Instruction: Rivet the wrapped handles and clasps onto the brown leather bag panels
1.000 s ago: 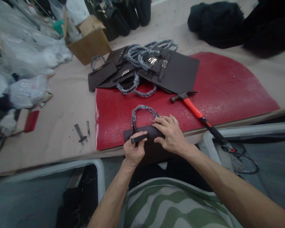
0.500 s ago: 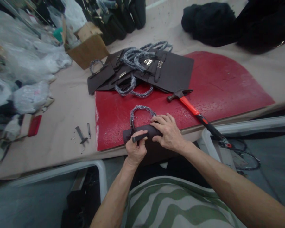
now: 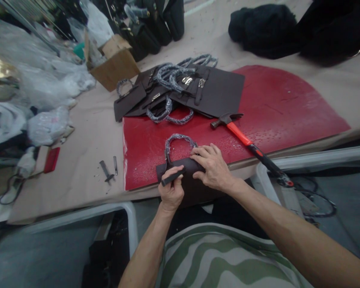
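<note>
A dark brown leather bag panel (image 3: 189, 165) lies bent over the near edge of the red board (image 3: 144, 152). Its plastic-wrapped handle (image 3: 180, 138) stands up in a loop behind it. My left hand (image 3: 171, 193) is closed on a short dark strap-like strip (image 3: 173, 177), which crosses the panel's left part. Whether the strip is joined to the panel is hidden by my fingers. My right hand (image 3: 211, 167) grips the panel's right part, fingers over the top and thumb lower down. Right of that hand lies a claw hammer (image 3: 240, 134) with an orange and black handle.
Behind is a pile of brown bag panels (image 3: 219, 90) with wrapped handles. Two small metal tools, one a punch-like rod (image 3: 115, 165), lie to the left. A cardboard box (image 3: 115, 68), plastic bags (image 3: 48, 124) and black cloth (image 3: 264, 30) surround the board. Pale bins (image 3: 132, 224) stand below the edge.
The strip in my left hand has tilted, its left end now lower. My right hand keeps its place on the panel. The view has shifted slightly.
</note>
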The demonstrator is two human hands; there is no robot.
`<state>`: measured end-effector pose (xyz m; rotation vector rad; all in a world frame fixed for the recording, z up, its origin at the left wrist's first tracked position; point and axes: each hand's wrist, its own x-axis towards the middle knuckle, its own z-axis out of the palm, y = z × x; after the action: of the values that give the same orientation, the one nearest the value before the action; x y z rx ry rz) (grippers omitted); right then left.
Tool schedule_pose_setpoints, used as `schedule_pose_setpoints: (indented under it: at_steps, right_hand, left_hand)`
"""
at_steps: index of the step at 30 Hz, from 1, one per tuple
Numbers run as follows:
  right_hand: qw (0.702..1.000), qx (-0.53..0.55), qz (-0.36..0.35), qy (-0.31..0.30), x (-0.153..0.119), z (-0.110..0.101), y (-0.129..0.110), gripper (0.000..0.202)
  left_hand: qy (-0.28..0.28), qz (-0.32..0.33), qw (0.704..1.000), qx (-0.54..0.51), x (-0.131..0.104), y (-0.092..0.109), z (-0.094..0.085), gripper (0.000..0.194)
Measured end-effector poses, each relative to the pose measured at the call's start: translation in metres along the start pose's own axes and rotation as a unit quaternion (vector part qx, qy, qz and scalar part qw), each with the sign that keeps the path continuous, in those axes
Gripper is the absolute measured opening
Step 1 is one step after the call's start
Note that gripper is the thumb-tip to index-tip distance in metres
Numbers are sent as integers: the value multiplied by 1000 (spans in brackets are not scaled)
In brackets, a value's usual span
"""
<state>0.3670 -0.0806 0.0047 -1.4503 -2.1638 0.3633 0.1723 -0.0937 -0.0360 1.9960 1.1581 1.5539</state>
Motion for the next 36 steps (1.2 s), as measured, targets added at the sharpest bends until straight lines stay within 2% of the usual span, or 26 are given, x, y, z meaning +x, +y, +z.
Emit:
schedule_pose_setpoints:
  at_steps: [5, 11, 16, 20, 25, 36]
  right_hand:
    - [1000, 0, -12, -3, 0, 2, 4, 53]
    - [999, -2, -33, -27, 1, 0, 10, 56]
    - [999, -5, -26, -27, 2, 1, 8, 54]
    - [1000, -2, -13, -20, 3, 2, 5, 51]
    - [1000, 4, -10, -14, 4, 2, 4, 48]
    - [1000, 5, -8, -15, 3, 2, 5, 51]
  left_hand:
    - [52, -42, 997, 38, -9, -4, -13, 12]
    - [60, -39, 997, 6, -14, -9, -14, 13]
    - [46, -31, 998, 3, -15, -7, -15, 17]
    - [26, -37, 999, 16, -5, 3, -13, 16]
    - [-14, 40, 999, 12, 5, 7, -5, 17]
    - [2, 37, 999, 20, 2, 5, -1, 21]
